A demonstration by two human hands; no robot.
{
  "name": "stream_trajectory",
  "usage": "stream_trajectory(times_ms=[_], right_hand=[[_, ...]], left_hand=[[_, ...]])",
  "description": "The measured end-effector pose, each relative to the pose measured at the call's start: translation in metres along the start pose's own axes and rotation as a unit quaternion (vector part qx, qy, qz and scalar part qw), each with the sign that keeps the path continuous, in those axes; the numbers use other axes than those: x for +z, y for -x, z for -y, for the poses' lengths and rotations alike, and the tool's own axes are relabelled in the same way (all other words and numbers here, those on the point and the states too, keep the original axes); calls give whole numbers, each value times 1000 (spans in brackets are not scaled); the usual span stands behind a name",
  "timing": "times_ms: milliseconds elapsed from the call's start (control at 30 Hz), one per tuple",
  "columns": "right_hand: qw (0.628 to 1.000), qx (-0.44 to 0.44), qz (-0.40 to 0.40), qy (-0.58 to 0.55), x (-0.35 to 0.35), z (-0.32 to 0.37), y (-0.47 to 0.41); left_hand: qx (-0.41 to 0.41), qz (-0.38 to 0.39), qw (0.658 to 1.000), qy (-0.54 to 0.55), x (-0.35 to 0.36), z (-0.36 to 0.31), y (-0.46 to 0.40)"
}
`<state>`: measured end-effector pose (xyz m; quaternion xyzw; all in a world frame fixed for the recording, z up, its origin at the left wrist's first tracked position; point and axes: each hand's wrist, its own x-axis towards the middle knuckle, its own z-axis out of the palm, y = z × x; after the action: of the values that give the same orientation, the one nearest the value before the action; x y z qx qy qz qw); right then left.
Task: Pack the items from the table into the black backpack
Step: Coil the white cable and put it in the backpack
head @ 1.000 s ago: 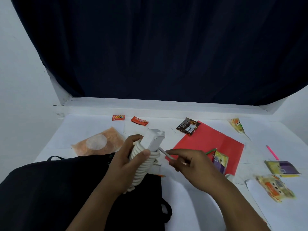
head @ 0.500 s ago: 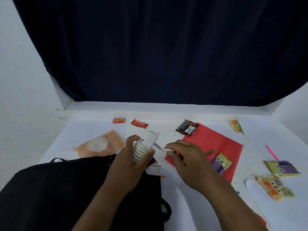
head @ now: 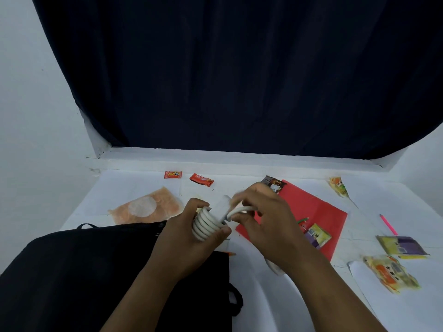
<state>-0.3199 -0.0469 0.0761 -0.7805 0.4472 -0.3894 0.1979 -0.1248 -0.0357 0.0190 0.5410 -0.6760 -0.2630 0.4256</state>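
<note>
The black backpack (head: 96,271) lies flat at the lower left of the white table (head: 275,295). Just above its right edge, my left hand (head: 191,240) grips a white charger (head: 221,204) with its white cable (head: 206,224) coiled in several loops around it. My right hand (head: 266,216) pinches the cable's free end beside the coil, fingers blurred. A red paper sheet (head: 318,216) lies behind my right hand. Snack packets are scattered around: an orange bag (head: 146,208), two small red packets (head: 173,174) (head: 201,179), a dark packet (head: 275,182).
More packets lie to the right: a yellow-purple one on the red sheet (head: 317,237), another (head: 402,246), an orange-yellow one (head: 390,274) and a cone-shaped one (head: 339,189). A pink pen (head: 388,224) and a green pencil (head: 303,220) lie there too. A dark curtain hangs behind.
My right hand has moved up and left around the charger, carrying the cable end over the coil. The charger has sunk lower in my left hand, with fewer loops showing.
</note>
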Motion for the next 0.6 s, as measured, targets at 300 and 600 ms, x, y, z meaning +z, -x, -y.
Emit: stream_trajectory(times_ms=[300, 600], right_hand=[[999, -29, 22, 17, -4, 8, -10], [978, 114, 165, -60, -35, 0, -10]], left_hand=[[-1, 43, 998, -42, -2, -4, 9], [-11, 27, 998, -63, -3, -9, 10]])
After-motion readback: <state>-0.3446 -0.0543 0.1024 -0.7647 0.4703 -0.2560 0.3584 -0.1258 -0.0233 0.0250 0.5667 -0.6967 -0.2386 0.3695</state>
